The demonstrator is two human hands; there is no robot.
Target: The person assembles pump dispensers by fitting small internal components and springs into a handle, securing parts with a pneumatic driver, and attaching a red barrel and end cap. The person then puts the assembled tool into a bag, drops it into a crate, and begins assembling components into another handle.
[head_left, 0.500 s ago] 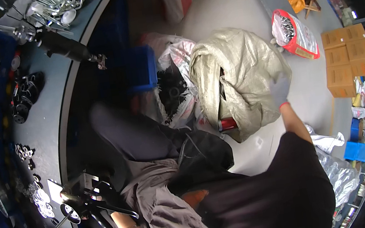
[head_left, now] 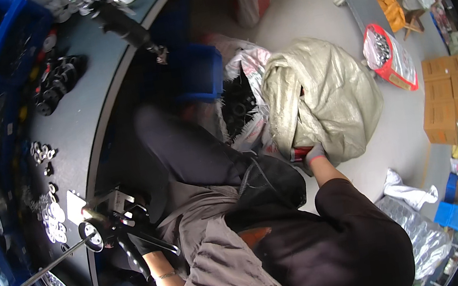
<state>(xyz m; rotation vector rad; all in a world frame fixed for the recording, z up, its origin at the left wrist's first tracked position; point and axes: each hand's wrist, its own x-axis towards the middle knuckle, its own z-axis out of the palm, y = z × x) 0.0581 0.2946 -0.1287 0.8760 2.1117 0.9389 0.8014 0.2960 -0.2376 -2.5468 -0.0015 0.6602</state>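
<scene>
My right hand [head_left: 315,154], in a grey glove, is at the lower opening of a large beige woven sack [head_left: 332,98]. It meets a red object [head_left: 300,152] that shows in the opening; its fingertips are hidden by the sack and that object. My left hand [head_left: 141,238], dark and apparently gloved, is by a black metal fixture [head_left: 120,227] at the bench edge. Its fingers are lost among the dark parts. In front of the fixture a long metal rod [head_left: 54,264] runs out from a white-rimmed round disc [head_left: 92,235].
On the grey bench [head_left: 75,124] lie black round parts [head_left: 57,83], small rings [head_left: 54,222] and a power-tool-like black cylinder [head_left: 126,31]. A white sack of black parts [head_left: 238,103] and a blue bin [head_left: 204,73] stand beside my leg. Cardboard boxes [head_left: 451,95] are stacked right.
My right hand has moved from the sack's right side down and left to its lower opening by the red object. The view has shifted; my left hand stays by the fixture.
</scene>
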